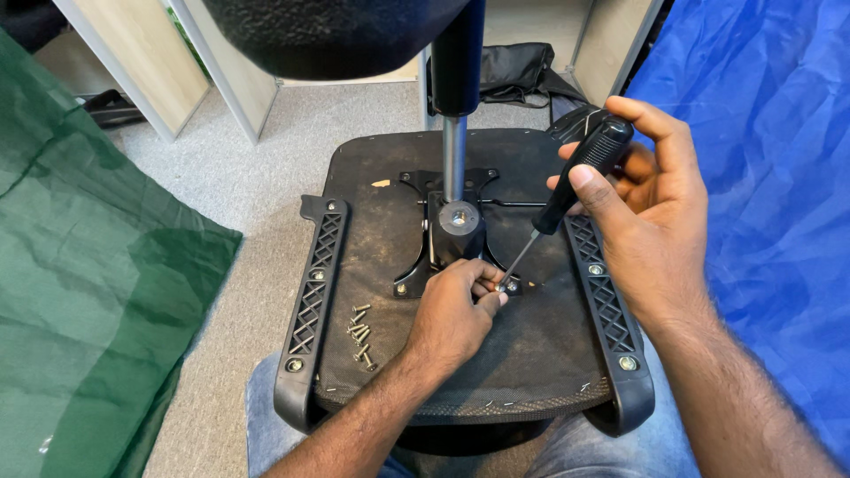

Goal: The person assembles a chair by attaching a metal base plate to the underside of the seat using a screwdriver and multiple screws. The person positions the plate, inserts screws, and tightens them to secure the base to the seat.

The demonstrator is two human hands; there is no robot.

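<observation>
We drive screw (501,287) into chair-seat plate (443,232): right hand (651,212) grips screwdriver (567,190), left hand (456,314) pinches screw; spare screws (360,332) wait near seat's left edge.

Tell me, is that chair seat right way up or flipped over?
Flipped over: the chair seat shows its underside, with metal mounting plate and gas column pointing upward.

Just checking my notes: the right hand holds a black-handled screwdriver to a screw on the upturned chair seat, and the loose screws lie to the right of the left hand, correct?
Not quite. In the head view the loose screws lie left of the left hand, not right. The right hand does hold the black-handled screwdriver over the upturned chair seat.
</observation>
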